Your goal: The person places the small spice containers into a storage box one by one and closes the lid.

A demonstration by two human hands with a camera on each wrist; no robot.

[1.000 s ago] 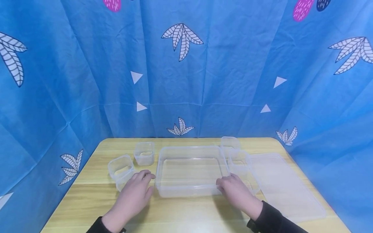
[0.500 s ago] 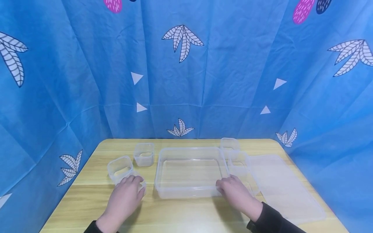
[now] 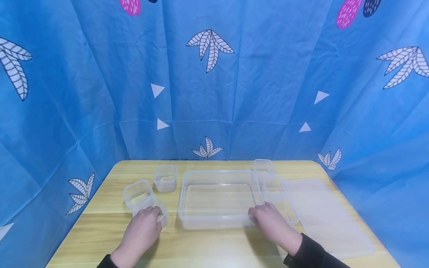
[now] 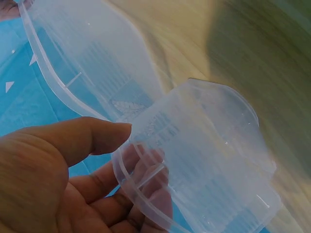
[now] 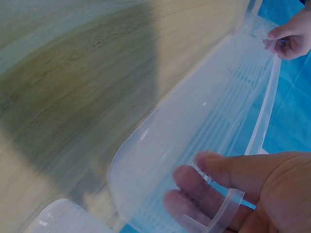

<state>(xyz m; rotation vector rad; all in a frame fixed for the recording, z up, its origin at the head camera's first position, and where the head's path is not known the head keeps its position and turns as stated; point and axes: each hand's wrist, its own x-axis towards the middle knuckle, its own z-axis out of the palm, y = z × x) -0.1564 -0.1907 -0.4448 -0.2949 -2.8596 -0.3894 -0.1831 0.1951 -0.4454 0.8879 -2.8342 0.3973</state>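
In the head view, a large clear plastic box sits mid-table. My right hand grips its front right corner. In the right wrist view, thumb and fingers pinch the rim of that box, the fingers showing through the plastic. Left of the box, my left hand holds a small clear plastic container by its near side. The left wrist view has the thumb at the rim of this small container, with curled fingers seen through its wall. Its base is partly hidden by the hand.
Two more small containers, one tilted-looking and one farther back, stand at left. Several similar ones, including a back container, line the large box's right side. A flat clear lid lies at the table's right. A blue curtain surrounds the table.
My left hand has moved left and down from beside the large box to the small container and taken hold of it. The right hand keeps its grip on the large box.
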